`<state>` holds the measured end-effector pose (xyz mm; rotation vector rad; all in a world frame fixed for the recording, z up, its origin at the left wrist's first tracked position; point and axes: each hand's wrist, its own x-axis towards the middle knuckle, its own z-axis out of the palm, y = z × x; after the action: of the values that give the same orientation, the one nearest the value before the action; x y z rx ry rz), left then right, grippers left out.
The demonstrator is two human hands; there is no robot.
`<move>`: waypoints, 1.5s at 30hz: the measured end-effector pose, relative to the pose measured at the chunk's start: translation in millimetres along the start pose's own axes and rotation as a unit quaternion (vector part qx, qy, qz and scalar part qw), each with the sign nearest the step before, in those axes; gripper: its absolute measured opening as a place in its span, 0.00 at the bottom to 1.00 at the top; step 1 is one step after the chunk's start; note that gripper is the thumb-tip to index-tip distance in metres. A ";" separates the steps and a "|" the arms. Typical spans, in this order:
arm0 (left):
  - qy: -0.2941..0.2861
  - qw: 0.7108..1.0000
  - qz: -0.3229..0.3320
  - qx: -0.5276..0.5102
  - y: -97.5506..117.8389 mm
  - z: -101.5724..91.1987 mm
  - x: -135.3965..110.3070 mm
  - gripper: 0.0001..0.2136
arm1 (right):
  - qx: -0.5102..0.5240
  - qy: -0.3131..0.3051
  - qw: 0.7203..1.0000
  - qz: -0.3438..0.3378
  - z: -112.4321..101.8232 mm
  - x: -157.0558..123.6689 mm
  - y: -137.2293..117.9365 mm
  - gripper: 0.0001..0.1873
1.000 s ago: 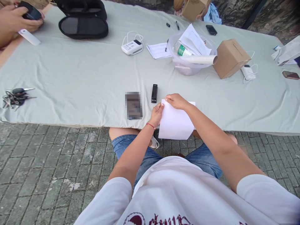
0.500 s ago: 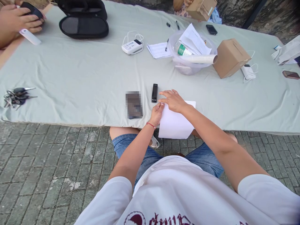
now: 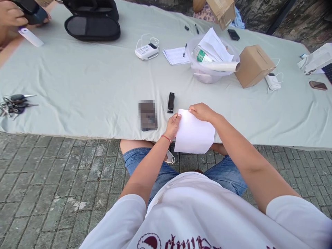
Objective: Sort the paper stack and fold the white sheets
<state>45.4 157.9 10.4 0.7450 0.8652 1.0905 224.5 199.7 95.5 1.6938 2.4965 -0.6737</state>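
A white sheet of paper [image 3: 195,133] hangs over the table's near edge, partly above my lap. My left hand [image 3: 173,126] pinches it at the upper left corner, thumb on top. Along the far edge, my right hand [image 3: 203,112] grips the same sheet between thumb and fingers. Just beyond the paper lies a small black stapler [image 3: 171,102] on the cloth. Left of my left hand is a dark flat item [image 3: 148,116], blurred by pixels, so its kind is hidden.
A clear plastic basin [image 3: 210,76] holds papers, a bottle and a roll. Beside it stands a cardboard box [image 3: 254,67]. Keys [image 3: 16,104] lie at far left; an open black case [image 3: 92,27] sits behind. Another person's hand [image 3: 11,15] holds a dark object.
My right hand has moved right and closed on the paper's far edge; before, its fingers were spread over the corner. The co-worker's box at the back has tilted.
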 end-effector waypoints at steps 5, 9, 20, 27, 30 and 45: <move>0.019 1.000 0.004 0.018 -3.7 -3.1 1.3 0.13 | -0.001 0.028 0.999 -0.019 3.7 3.9 -5.2 0.18; 0.021 1.000 0.001 0.021 -4.0 -3.0 1.2 0.13 | -0.005 0.024 1.000 -0.015 5.8 5.3 -6.2 0.18; -0.006 1.000 0.025 0.011 0.6 0.0 -2.2 0.16 | 0.007 0.073 0.995 -0.071 18.7 4.7 -22.7 0.21; -0.008 0.999 0.026 0.017 0.8 -0.6 -1.9 0.17 | -0.021 0.080 0.994 -0.066 23.9 8.2 -36.0 0.23; -0.007 1.000 0.023 0.021 0.2 -0.8 -1.6 0.17 | -0.034 0.075 0.994 -0.068 22.8 7.8 -38.5 0.25; -0.002 0.999 0.030 0.030 0.7 -0.2 -1.5 0.18 | -0.027 0.090 0.994 -0.049 17.9 4.8 -47.7 0.19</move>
<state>44.6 156.7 11.2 0.8275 0.8807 1.1194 176.3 182.6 93.4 1.6923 2.7083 -0.4733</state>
